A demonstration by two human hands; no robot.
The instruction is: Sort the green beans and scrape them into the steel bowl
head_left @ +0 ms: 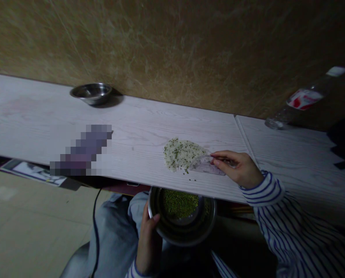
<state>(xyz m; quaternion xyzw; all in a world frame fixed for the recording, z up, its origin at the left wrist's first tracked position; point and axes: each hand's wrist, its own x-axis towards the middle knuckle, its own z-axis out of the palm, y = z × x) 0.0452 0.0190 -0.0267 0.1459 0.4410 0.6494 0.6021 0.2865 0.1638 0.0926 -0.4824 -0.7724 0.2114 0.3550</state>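
My right hand (238, 166) pinches a clear plastic protractor (205, 165), which lies low against the tabletop at the right edge of a pile of white rice grains mixed with green mung beans (180, 153). A few loose beans are scattered in front of the pile. Below the table's front edge, my left hand (149, 233) grips the left rim of a metal bowl (186, 242). Many mung beans (180, 204) cover the bottom of that bowl. Part of the bowl's far side is hidden beneath the table edge.
On the pale wood-grain table (143, 143), a small metal bowl (93, 94) stands at the back left. A blurred-out flat object (84, 152) lies in front of it. Toward the back right stands a clear plastic bottle (300, 100), near a dark object (344, 141). A marbled wall runs behind.
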